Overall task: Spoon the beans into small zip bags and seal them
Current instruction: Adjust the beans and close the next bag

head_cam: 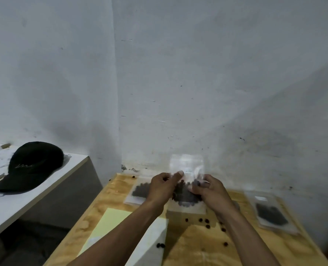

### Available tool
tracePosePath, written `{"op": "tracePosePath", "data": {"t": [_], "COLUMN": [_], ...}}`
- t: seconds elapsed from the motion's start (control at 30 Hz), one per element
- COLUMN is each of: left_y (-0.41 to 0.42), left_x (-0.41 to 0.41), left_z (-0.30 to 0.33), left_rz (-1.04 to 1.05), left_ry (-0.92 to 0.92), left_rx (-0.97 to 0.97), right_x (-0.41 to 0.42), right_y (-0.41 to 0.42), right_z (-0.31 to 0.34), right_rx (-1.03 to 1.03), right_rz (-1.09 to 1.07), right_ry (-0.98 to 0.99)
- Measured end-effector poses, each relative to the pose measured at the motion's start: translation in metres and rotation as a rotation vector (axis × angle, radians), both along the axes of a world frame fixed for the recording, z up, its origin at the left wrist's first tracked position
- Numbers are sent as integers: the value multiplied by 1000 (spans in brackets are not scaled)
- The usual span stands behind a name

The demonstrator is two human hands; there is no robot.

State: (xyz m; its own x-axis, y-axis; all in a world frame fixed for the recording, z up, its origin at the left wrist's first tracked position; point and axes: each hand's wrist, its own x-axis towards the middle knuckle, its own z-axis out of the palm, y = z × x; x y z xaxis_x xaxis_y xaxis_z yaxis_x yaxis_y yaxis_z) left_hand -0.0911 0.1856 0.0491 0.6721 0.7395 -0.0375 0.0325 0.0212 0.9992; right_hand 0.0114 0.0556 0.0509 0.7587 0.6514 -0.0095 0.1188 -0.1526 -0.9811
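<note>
I hold a small clear zip bag (187,166) upright above the wooden table (197,246), dark beans filling its lower half. My left hand (162,186) pinches its left side with thumb and fingers. My right hand (209,189) grips its right side. A filled bag (139,191) lies flat behind my left hand. Another filled bag (271,213) lies at the right. Loose beans (205,221) are scattered on the table below the held bag. No spoon is visible.
A pale yellow sheet (109,223) and a white sheet (151,240) lie on the table's near left. To the left stands a white shelf (34,191) with a black cap (30,166) on it. A grey wall (197,83) is close behind the table.
</note>
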Motion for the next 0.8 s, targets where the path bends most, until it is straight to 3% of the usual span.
{"op": "tracePosePath", "data": {"t": [0.1, 0.2, 0.37, 0.53, 0.7, 0.8], "left_y": [-23, -58, -117, -155, -170, -171], "left_x": [22, 49, 106, 153, 177, 185], "left_z": [-8, -10, -13, -22, -30, -41], "left_rz": [-195, -248, -280, -351, -457, -459], "left_ry": [77, 42, 67, 131, 465, 515], "left_rx": [-14, 7, 17, 105, 439, 491], "right_x": [24, 42, 68, 100, 131, 139], "right_y": [-33, -70, -127, -168, -178, -178], "right_z": [-3, -10, -13, -14, -37, -53], "right_rx": [25, 0, -200, -331, -603, -672], "right_rz": [-229, -334, -521, -550, -451, -423], "right_ry": [34, 39, -185, -312, -281, -282]}}
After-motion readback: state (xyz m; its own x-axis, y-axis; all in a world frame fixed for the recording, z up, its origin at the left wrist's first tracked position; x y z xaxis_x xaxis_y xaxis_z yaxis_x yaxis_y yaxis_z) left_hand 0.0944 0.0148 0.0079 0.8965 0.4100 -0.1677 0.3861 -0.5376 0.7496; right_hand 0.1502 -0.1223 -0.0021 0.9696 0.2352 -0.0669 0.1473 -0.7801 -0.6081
